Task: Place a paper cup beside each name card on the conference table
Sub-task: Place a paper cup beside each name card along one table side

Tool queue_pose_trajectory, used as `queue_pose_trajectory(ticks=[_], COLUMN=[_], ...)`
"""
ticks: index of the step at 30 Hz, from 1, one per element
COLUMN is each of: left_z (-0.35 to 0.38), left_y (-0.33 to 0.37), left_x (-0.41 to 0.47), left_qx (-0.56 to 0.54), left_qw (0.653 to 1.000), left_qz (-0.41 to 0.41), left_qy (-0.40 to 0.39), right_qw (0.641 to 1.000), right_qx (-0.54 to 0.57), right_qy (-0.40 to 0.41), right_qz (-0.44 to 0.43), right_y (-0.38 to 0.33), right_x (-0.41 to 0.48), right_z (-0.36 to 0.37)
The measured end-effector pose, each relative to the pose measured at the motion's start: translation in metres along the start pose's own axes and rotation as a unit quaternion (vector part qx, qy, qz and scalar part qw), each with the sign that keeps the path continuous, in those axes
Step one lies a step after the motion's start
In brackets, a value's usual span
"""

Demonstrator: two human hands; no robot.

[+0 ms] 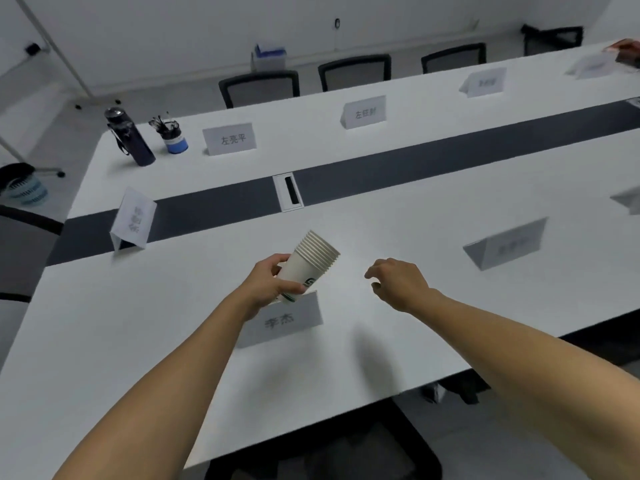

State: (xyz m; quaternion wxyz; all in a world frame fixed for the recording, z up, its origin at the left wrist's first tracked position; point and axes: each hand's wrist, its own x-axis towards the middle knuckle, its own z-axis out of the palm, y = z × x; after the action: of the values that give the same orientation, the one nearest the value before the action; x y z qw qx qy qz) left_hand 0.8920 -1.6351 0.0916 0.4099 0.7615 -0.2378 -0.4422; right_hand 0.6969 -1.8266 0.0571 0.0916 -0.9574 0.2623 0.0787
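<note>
**Peeling the first cup**

The left hand (pixel 266 282) gripped the stack of paper cups (pixel 308 268), tilted above the nearest name card (pixel 282 322). The right hand (pixel 398 282) hung open just beside it. Best pinch only the top rim, twisting free. The white table (pixel 363 341) carried other cards, no cups; chairs (pixel 259 88) lined the far side.

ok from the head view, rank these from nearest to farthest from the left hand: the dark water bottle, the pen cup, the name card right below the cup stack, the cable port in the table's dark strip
From the left hand:
1. Name card, just below it, near edge.
2. Cable port, centre strip, straight ahead.
3. Pen cup, far left.
4. Water bottle, left of the pen cup, nearly as close.
</note>
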Motion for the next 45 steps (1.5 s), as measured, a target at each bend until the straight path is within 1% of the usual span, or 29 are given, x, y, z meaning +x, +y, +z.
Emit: queue_pose_trajectory(ticks=[4,11,14,18,24,31,34,39,45], left_z=[0.087,0.250,0.292,0.326,0.361,0.391,0.391,0.398,0.405], left_y=[0.031,0.068,0.084,0.112,0.150,0.205,0.220,0.239,0.240], left_x=[-0.010,-0.026,-0.027,-0.012,0.036,0.098,0.113,0.142,0.166], left_qx=[0.019,0.059,0.073,0.092,0.113,0.119,0.120,0.113,0.088], left_qw=[0.999,0.994,0.992,0.990,0.987,0.985,0.985,0.988,0.995], left_qz=[0.029,0.038,0.038,0.046,0.068,0.080,0.072,0.046,-0.008], left_qy=[-0.021,-0.081,-0.092,-0.095,-0.090,-0.096,-0.100,-0.097,-0.049], right_qw=[0.999,0.994,0.991,0.988,0.988,0.990,0.991,0.989,0.984], right_qx=[0.005,0.012,0.022,0.034,0.030,0.015,0.032,0.055,0.061], right_qy=[0.025,0.060,0.063,0.078,0.102,0.131,0.130,0.121,0.075], right_qz=[0.034,0.090,0.112,0.130,0.111,0.051,0.016,-0.070,-0.150], right_y=[0.077,0.212,0.258,0.305,0.351,0.403,0.413,0.429,0.461], right_x=[-0.063,-0.174,-0.202,-0.216,-0.194,-0.142,-0.123,-0.077,-0.025], right_z=[-0.011,-0.035,-0.044,-0.054,-0.068,-0.109,-0.120,-0.126,-0.123])
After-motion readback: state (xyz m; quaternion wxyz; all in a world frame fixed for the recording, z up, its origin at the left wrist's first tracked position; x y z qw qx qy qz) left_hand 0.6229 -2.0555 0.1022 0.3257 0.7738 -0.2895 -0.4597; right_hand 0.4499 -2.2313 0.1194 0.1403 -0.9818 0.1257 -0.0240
